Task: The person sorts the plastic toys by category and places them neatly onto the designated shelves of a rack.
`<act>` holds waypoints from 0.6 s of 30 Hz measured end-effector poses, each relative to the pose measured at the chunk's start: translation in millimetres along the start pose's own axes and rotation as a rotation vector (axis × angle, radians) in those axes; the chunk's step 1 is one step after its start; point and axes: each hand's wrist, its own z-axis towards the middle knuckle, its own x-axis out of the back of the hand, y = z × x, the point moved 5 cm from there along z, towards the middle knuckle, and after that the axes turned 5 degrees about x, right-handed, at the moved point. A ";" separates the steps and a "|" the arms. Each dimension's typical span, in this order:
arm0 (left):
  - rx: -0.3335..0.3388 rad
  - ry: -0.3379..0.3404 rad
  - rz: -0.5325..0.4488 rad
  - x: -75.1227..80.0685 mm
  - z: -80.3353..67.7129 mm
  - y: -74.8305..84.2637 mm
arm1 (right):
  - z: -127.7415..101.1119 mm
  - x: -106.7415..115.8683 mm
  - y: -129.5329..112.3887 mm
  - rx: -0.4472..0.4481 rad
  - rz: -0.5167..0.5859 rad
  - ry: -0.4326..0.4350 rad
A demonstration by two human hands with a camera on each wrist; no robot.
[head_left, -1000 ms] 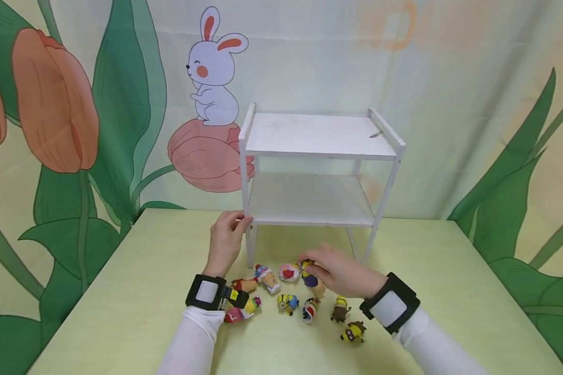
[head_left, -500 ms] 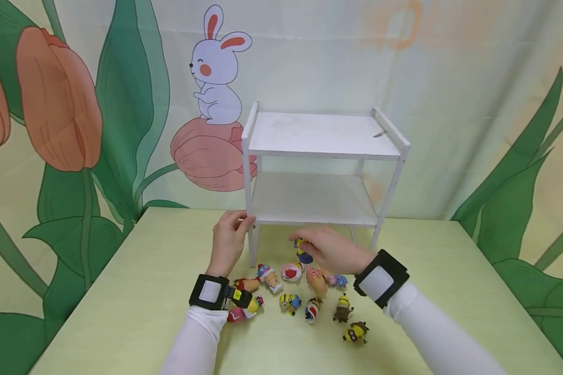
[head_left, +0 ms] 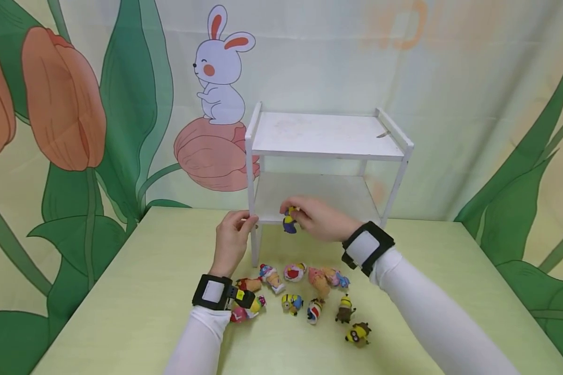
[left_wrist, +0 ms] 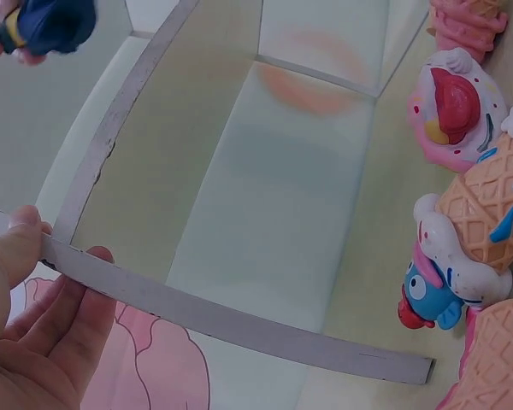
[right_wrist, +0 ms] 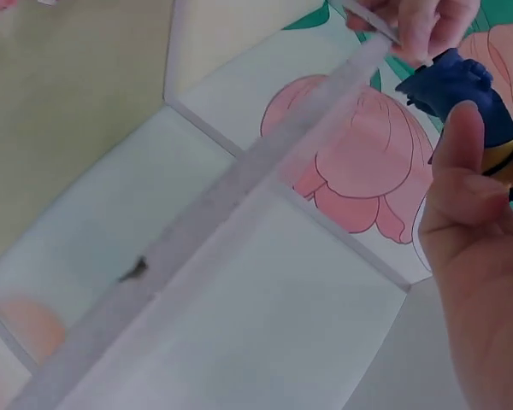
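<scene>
My left hand [head_left: 230, 240] pinches the front left leg of a white two-tier shelf [head_left: 328, 133], at the height of the lower board; in the left wrist view thumb and fingers lie on either side of the leg [left_wrist: 239, 312]. My right hand [head_left: 327, 219] holds a small yellow and blue minion figure [head_left: 289, 223] between thumb and fingers, raised at the front edge of the lower board [head_left: 316, 192]. The right wrist view shows the figure's dark blue part [right_wrist: 470, 98] pointing away from the thumb.
On the table [head_left: 169, 291], before the shelf, lie several small toys: an ice-cream cone figure [head_left: 272, 278], a pink round one [head_left: 294, 272], a blue and yellow minion [head_left: 292, 303], and brown and yellow minions [head_left: 344, 309] to the right. A printed curtain [head_left: 319, 62] hangs behind.
My right hand has lifted the minion figure from among the toys and moved it up and left to the lower board. The left hand has stayed at the shelf leg.
</scene>
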 end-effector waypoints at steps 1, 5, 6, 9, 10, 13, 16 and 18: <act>0.001 0.002 -0.001 0.1 0.2 0.3 | 4.1 3.1 1.5 -0.016 0.012 0.006; 0.008 0.008 0.005 0.0 0.8 -0.7 | 19.9 10.9 9.8 -0.074 0.020 0.035; 0.010 0.010 0.005 0.2 0.7 -0.9 | 24.2 11.0 12.5 -0.084 0.001 0.042; 0.019 0.013 0.003 0.5 0.3 -1.8 | 37.2 9.0 18.1 -0.093 -0.093 0.038; 0.021 0.013 0.000 0.7 0.1 -1.9 | 41.4 7.5 19.8 -0.092 -0.128 0.029; 0.023 0.010 -0.008 1.0 -0.4 -1.9 | 52.9 2.5 21.8 -0.072 -0.217 -0.011; 0.013 0.007 -0.006 1.3 -0.7 -1.4 | 61.5 -1.2 20.1 -0.039 -0.256 -0.050; 0.006 0.006 -0.001 1.4 -0.7 -1.4 | 66.4 -2.6 16.6 -0.017 -0.263 -0.071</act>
